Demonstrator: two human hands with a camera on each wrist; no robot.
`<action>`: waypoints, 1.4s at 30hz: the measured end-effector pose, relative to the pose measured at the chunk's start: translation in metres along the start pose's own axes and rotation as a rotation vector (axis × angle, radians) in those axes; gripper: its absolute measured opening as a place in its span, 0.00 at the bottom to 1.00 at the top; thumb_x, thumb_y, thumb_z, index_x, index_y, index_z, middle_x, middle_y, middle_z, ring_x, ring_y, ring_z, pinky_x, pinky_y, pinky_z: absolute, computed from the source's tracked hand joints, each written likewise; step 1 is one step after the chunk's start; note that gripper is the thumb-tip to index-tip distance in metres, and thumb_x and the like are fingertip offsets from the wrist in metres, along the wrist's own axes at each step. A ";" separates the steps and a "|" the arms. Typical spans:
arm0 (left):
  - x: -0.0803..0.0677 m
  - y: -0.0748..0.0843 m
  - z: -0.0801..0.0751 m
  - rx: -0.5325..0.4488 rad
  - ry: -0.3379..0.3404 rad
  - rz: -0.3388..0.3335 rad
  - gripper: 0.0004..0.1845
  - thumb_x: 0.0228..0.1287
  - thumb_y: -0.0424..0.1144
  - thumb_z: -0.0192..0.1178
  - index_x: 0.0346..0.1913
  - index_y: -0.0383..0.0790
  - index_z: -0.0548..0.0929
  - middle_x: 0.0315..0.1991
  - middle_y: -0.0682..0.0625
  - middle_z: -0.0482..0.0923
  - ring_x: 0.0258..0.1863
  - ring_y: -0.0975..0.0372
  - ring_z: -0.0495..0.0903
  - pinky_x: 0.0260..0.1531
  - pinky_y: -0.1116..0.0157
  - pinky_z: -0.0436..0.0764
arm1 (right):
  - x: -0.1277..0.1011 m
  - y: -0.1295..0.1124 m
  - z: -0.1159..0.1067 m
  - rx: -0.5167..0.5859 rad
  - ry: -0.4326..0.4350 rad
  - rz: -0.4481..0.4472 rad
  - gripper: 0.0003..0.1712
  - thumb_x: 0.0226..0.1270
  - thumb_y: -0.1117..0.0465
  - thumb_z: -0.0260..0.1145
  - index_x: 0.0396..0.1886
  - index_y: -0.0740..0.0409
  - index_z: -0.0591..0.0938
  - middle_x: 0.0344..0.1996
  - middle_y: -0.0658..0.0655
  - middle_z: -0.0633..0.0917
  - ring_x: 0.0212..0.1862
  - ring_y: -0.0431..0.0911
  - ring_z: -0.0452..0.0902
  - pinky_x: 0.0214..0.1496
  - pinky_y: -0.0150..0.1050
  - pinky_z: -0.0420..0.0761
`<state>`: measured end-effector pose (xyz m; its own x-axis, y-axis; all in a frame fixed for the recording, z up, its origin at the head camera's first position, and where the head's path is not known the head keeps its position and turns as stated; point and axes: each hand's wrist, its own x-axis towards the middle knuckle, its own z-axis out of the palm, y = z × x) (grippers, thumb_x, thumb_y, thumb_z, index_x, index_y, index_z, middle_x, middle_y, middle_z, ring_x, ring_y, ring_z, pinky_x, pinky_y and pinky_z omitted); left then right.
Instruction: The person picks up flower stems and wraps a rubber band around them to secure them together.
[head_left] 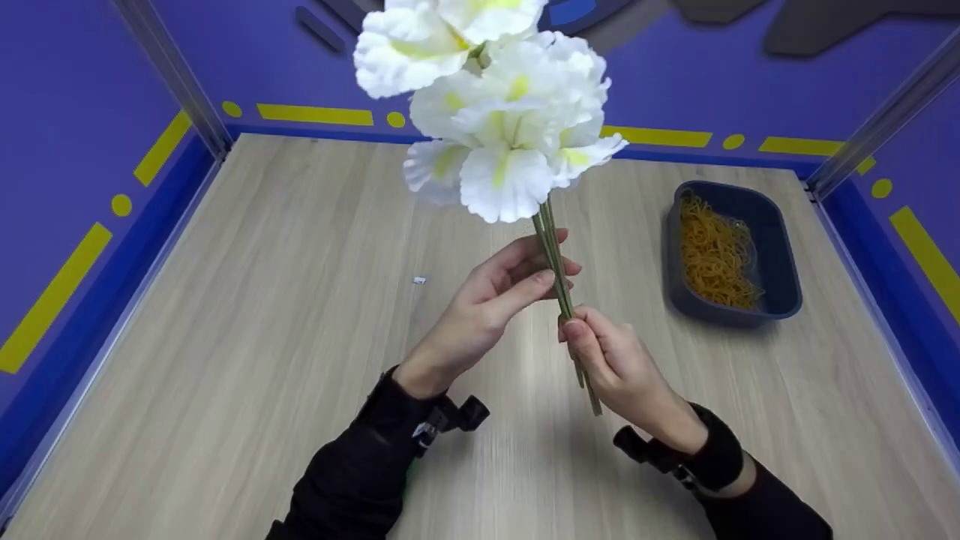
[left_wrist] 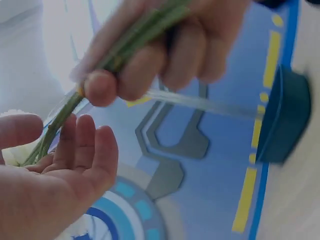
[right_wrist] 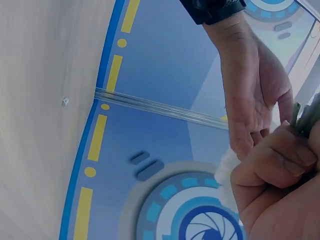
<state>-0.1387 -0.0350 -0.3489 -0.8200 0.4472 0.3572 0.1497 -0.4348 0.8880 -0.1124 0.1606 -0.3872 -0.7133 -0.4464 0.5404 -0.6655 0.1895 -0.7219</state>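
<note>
- Head view is taking in the whole scene: a bunch of flowers being held upright over the wooden table, white blooms high, thin green stems running down to the hands.
- Right hand is gripping the stems low down, fingers curled round them, the cut ends sticking out below the fist.
- Left hand is lying against the stems just above, fingers nearly straight, thumb touching them; not closed round them.
- Only the head view is showing the dark tray of yellow rubber bands, standing on the table right of the hands, well apart from the flowers.
- Left wrist view is showing, close up, the right hand's fingers wrapped round the stems, the left palm open below.
- Right wrist view is showing the right fist clenched, the left hand slack beside it.
- Petals are looking ruffled, white with pale yellow centres.
- No readable writing or labels showing anywhere.
</note>
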 end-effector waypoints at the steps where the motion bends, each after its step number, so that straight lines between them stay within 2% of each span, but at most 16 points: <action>1: -0.001 0.000 0.001 0.086 0.007 0.010 0.24 0.77 0.33 0.51 0.72 0.31 0.67 0.54 0.38 0.79 0.55 0.54 0.80 0.60 0.53 0.78 | 0.000 0.000 0.000 -0.011 0.009 0.001 0.12 0.76 0.77 0.51 0.37 0.59 0.76 0.17 0.50 0.71 0.19 0.35 0.63 0.15 0.28 0.66; 5: -0.003 -0.002 0.005 0.374 0.047 0.046 0.21 0.78 0.37 0.53 0.69 0.36 0.72 0.48 0.46 0.83 0.51 0.59 0.82 0.53 0.58 0.81 | 0.001 0.002 0.002 -0.060 0.013 -0.011 0.10 0.76 0.76 0.52 0.37 0.60 0.76 0.19 0.48 0.70 0.21 0.34 0.62 0.18 0.29 0.65; 9: -0.005 -0.003 0.004 0.530 0.093 0.095 0.18 0.77 0.40 0.56 0.64 0.39 0.78 0.42 0.52 0.86 0.47 0.64 0.83 0.47 0.61 0.83 | 0.002 0.006 0.003 -0.106 -0.020 -0.031 0.09 0.75 0.75 0.53 0.37 0.59 0.75 0.20 0.47 0.68 0.23 0.34 0.60 0.20 0.29 0.63; 13: -0.004 -0.005 0.004 0.653 0.129 0.130 0.13 0.76 0.41 0.58 0.55 0.39 0.83 0.37 0.55 0.86 0.42 0.66 0.83 0.43 0.63 0.83 | 0.003 0.009 0.002 -0.134 -0.062 -0.043 0.10 0.74 0.76 0.54 0.37 0.58 0.73 0.19 0.46 0.67 0.22 0.32 0.59 0.19 0.27 0.61; 17: -0.003 -0.007 0.003 0.763 0.153 0.128 0.15 0.75 0.42 0.59 0.55 0.37 0.84 0.36 0.56 0.86 0.40 0.65 0.81 0.41 0.63 0.81 | 0.004 0.013 0.002 -0.165 -0.079 -0.041 0.10 0.74 0.75 0.55 0.34 0.57 0.73 0.17 0.45 0.66 0.20 0.31 0.58 0.18 0.26 0.59; 20: -0.002 -0.010 0.003 0.821 0.167 0.113 0.19 0.75 0.42 0.59 0.61 0.34 0.81 0.36 0.55 0.87 0.40 0.64 0.81 0.39 0.63 0.80 | 0.004 0.016 0.002 -0.197 -0.085 -0.026 0.10 0.75 0.73 0.56 0.33 0.57 0.72 0.17 0.44 0.65 0.20 0.31 0.57 0.19 0.26 0.58; 24: 0.000 -0.018 0.000 0.861 0.170 0.110 0.24 0.75 0.39 0.59 0.67 0.27 0.74 0.39 0.52 0.88 0.43 0.62 0.83 0.43 0.65 0.81 | 0.004 0.022 0.002 -0.224 -0.105 0.034 0.11 0.77 0.70 0.55 0.31 0.56 0.71 0.20 0.41 0.65 0.22 0.33 0.58 0.21 0.28 0.60; 27: 0.002 -0.024 -0.002 0.918 0.171 0.123 0.25 0.75 0.37 0.58 0.67 0.24 0.72 0.39 0.50 0.88 0.43 0.60 0.82 0.44 0.66 0.81 | 0.004 0.025 0.004 -0.231 -0.125 0.102 0.12 0.79 0.68 0.54 0.30 0.55 0.70 0.22 0.39 0.64 0.23 0.34 0.58 0.22 0.30 0.61; 34: 0.007 -0.041 -0.008 1.119 0.172 0.130 0.23 0.76 0.37 0.56 0.65 0.23 0.74 0.36 0.47 0.85 0.37 0.54 0.79 0.37 0.61 0.78 | 0.006 0.036 0.007 -0.250 -0.166 0.197 0.15 0.81 0.66 0.53 0.28 0.53 0.69 0.21 0.40 0.64 0.23 0.35 0.58 0.24 0.31 0.62; 42: 0.009 -0.053 -0.013 1.254 0.138 0.101 0.22 0.78 0.37 0.53 0.64 0.23 0.75 0.42 0.43 0.86 0.42 0.51 0.80 0.43 0.59 0.80 | 0.006 0.043 0.011 -0.275 -0.202 0.273 0.13 0.83 0.61 0.49 0.32 0.53 0.70 0.22 0.43 0.66 0.24 0.38 0.61 0.27 0.34 0.67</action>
<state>-0.1613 -0.0183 -0.3964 -0.8139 0.3375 0.4730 0.5719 0.6092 0.5493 -0.1427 0.1567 -0.4198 -0.8321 -0.5044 0.2305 -0.5117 0.5382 -0.6696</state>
